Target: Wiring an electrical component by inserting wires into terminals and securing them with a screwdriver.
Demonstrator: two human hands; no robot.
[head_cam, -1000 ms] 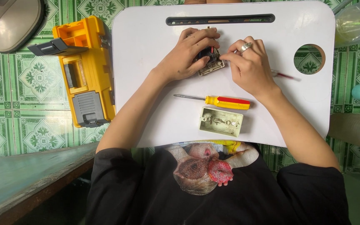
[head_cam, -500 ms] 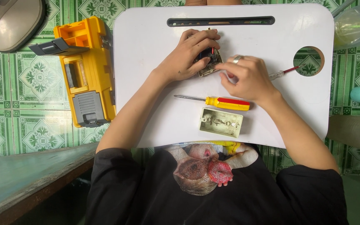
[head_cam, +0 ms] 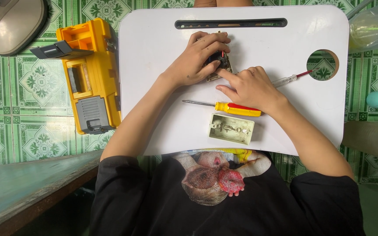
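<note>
1. While I watch from the head camera, I see a smooth white lap tray (head_cam: 154, 87) with rounded corners, a long dark slot along its far edge and a round hole beyond the right hand.
2. Between both hands sits a small electrical part (head_cam: 220, 66), dark on top with a pale, boxy base and thin red wire ends; most of it is hidden by fingers, so I cannot tell its full shape.
3. My left hand (head_cam: 196, 60) is curled narrowly around that part, thumb and fingers pinching it from the side and top.
4. My right hand (head_cam: 250, 87) is loosely closed, its forefinger stretched out with the tip touching the part's near edge. A slim clear-handled tester screwdriver (head_cam: 292, 78) with a red tip juts out from under this hand; I cannot tell whether the hand grips it or merely lies over it.
5. Just nearer than the right hand lies a screwdriver (head_cam: 235, 109) with a glossy yellow and red handle and a thin steel shaft that points toward the left forearm.
6. Nearer still, just beside the right wrist, rests a pale rectangular plastic housing (head_cam: 232, 128), hollow side up, dull and a bit grimy.
7. Well beyond the left forearm, off the tray, a hard yellow plastic toolbox (head_cam: 93, 78) stands open on green patterned tiles (head_cam: 5, 131).
</note>
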